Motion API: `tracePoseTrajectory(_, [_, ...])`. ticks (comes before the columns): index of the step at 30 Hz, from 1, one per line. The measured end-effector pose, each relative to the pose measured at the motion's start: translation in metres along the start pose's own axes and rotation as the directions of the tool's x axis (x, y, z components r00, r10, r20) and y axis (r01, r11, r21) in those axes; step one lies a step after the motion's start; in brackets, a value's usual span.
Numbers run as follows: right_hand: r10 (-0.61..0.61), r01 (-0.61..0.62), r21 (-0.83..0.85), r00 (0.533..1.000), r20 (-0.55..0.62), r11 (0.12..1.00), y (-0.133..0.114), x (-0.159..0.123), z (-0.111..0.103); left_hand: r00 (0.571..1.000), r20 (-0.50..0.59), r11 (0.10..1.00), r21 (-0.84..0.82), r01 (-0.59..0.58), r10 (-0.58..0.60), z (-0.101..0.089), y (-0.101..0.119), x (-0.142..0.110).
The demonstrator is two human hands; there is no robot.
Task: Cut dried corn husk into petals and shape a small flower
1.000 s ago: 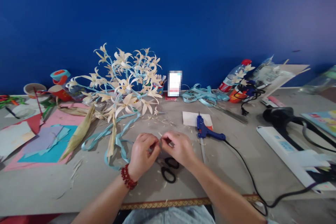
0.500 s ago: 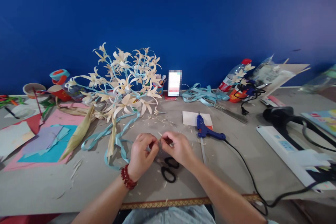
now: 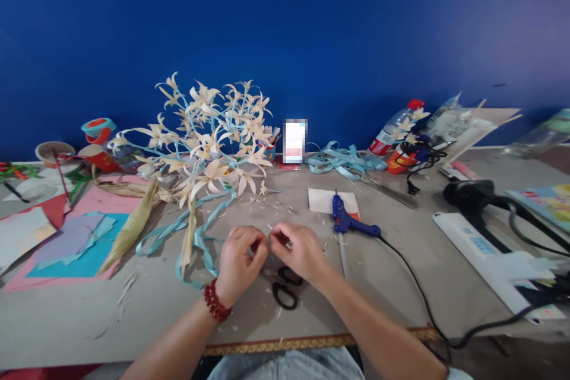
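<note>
My left hand [image 3: 238,261] and my right hand [image 3: 299,251] meet over the table's front middle, fingertips pinched together on a small pale piece too small to name. A red bead bracelet [image 3: 216,303] circles my left wrist. Black-handled scissors [image 3: 285,287] lie on the table just under and behind my hands. A spray of cream paper flowers on light blue ribbon stems [image 3: 209,139] stands behind my left hand.
A blue glue gun [image 3: 347,221] with a black cord lies right of my hands. Coloured paper sheets [image 3: 66,240] and a corn husk [image 3: 131,227] are at left. Loose blue ribbon [image 3: 342,160], bottles [image 3: 394,127], and a white power strip [image 3: 485,255] fill the right side.
My hands stay pinched together in the same spot with only small finger movements. The view has shifted slightly.
</note>
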State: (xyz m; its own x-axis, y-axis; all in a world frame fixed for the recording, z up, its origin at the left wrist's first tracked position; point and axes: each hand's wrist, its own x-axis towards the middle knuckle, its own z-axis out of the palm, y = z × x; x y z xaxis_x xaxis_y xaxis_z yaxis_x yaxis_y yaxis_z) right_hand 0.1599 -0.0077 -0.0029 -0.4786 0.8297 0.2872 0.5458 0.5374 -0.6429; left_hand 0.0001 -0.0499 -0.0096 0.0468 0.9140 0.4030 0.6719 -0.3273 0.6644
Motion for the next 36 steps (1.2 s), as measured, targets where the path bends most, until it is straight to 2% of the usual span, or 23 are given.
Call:
tracePoseTrajectory(4, [-0.003, 0.002, -0.069, 1.000, -0.021, 0.998, 0.013, 0.001, -0.005, 1.000, 0.013, 1.000, 0.012, 0.003, -0.003, 0.000, -0.001, 0.000])
tracePoseTrajectory(7, [0.013, -0.030, -0.124, 0.990, -0.139, 0.992, 0.020, 0.001, -0.013, 0.999, -0.027, 0.999, 0.016, 0.028, -0.027, 0.000, -0.003, -0.001])
tracePoseTrajectory(9, [0.011, -0.026, -0.083, 0.985, -0.175, 0.996, 0.019, 0.000, -0.016, 0.998, -0.052, 0.999, 0.012, 0.041, -0.040, 0.000, -0.004, -0.001])
tracePoseTrajectory(12, [-0.025, 0.027, 0.016, 0.997, -0.073, 1.000, 0.010, -0.001, -0.013, 0.998, -0.046, 0.999, 0.011, 0.034, -0.034, 0.000, -0.003, -0.001])
tracePoseTrajectory(14, [-0.028, 0.028, 0.009, 1.000, -0.012, 1.000, 0.004, -0.001, -0.007, 0.999, -0.039, 1.000, 0.012, 0.028, -0.027, 0.001, -0.003, -0.001])
tracePoseTrajectory(17, [-0.025, 0.025, -0.031, 1.000, 0.010, 0.999, 0.003, 0.000, -0.001, 0.999, -0.034, 1.000, 0.017, 0.022, -0.022, 0.001, -0.002, -0.001])
tracePoseTrajectory(20, [-0.025, 0.023, -0.109, 0.999, -0.019, 0.994, 0.010, 0.000, -0.002, 1.000, -0.010, 0.999, 0.029, 0.020, -0.019, 0.001, -0.002, -0.001])
tracePoseTrajectory(23, [0.002, -0.029, -0.213, 0.992, -0.126, 0.977, 0.016, -0.001, -0.010, 0.999, -0.030, 0.999, 0.028, 0.044, -0.043, 0.001, -0.003, -0.002])
tracePoseTrajectory(25, [-0.003, -0.025, -0.182, 0.988, -0.152, 0.983, 0.014, -0.001, -0.013, 0.997, -0.056, 0.998, 0.021, 0.056, -0.055, 0.001, -0.004, -0.001])
tracePoseTrajectory(28, [-0.042, 0.037, -0.055, 0.996, -0.083, 0.998, 0.008, -0.001, -0.011, 0.998, -0.041, 0.999, 0.016, 0.046, -0.045, 0.001, -0.003, -0.001])
tracePoseTrajectory(31, [-0.048, 0.046, -0.064, 0.998, -0.035, 0.997, 0.005, 0.000, -0.006, 0.999, -0.025, 0.999, 0.023, 0.044, -0.044, 0.001, -0.003, -0.001])
tracePoseTrajectory(34, [-0.014, 0.003, -0.125, 0.996, -0.092, 0.992, 0.011, 0.000, -0.008, 0.998, -0.042, 0.998, 0.029, 0.053, -0.051, 0.001, -0.004, -0.002])
tracePoseTrajectory(36, [0.046, -0.060, -0.079, 0.984, -0.171, 0.995, 0.016, 0.001, -0.013, 0.998, -0.057, 0.999, 0.021, 0.042, -0.041, 0.001, -0.005, -0.002])
